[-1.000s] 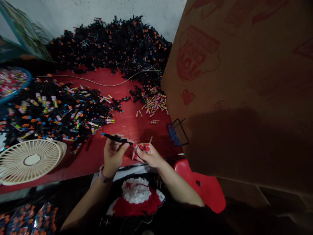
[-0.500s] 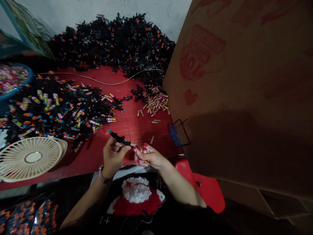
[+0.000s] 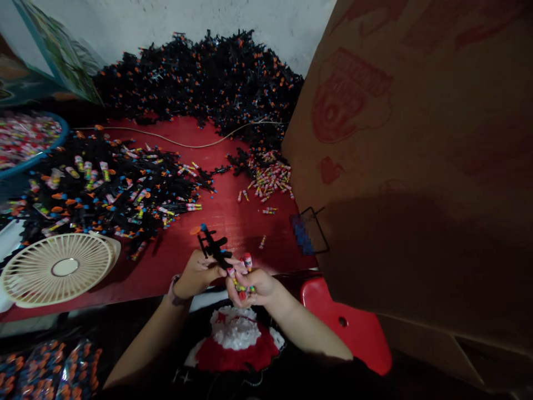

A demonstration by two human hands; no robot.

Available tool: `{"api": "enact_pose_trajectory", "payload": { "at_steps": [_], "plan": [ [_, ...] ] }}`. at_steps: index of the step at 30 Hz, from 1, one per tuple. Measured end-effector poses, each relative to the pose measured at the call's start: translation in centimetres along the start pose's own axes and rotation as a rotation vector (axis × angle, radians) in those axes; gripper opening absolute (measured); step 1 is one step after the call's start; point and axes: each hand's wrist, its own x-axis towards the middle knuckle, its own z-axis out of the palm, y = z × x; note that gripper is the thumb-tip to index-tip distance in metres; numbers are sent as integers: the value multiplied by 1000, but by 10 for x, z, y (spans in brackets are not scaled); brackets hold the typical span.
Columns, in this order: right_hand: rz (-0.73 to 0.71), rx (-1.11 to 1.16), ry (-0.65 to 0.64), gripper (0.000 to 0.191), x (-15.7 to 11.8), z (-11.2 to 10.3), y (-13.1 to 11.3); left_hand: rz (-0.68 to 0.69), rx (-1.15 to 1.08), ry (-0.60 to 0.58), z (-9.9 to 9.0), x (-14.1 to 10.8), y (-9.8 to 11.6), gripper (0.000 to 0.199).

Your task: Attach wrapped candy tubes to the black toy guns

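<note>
A black plastic piece (image 3: pixel 214 247) with a blue tip is pinched in my left hand (image 3: pixel 195 275), just above the red table (image 3: pixel 250 233). It's touching my right hand (image 3: pixel 254 289), which is curled around several small striped tubes (image 3: pixel 247 262). Further out, a black heap (image 3: pixel 200 78) of similar pieces sits by the wall, and a cream desk fan (image 3: pixel 58 266) lies to the left.

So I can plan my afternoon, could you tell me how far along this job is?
Done, possibly: the mixed spread of black pieces and candy tubes on the red table, though I cannot confirm it. In hand: the left hand holds a black plastic piece, the right hand candy tubes. Remaining: the large black heap and loose tubes.
</note>
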Motion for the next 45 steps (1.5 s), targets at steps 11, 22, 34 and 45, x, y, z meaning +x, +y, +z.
{"api": "enact_pose_trajectory", "payload": {
  "at_steps": [11, 22, 34, 45],
  "plan": [
    [83, -30, -29, 59, -4, -1, 19, 12, -213, -138, 7, -6, 9, 46],
    [122, -75, 15, 68, 9, 17, 22, 28, -193, -85, 3, -16, -9, 59],
    [-521, -944, 1267, 51, -19, -80, -40, -18, 1133, 1308, -232, 43, 146, 38],
    [-247, -1657, 1245, 31, -20, -109, -4, -13, 1426, 224, -84, 230, 33, 37]
  ]
}}
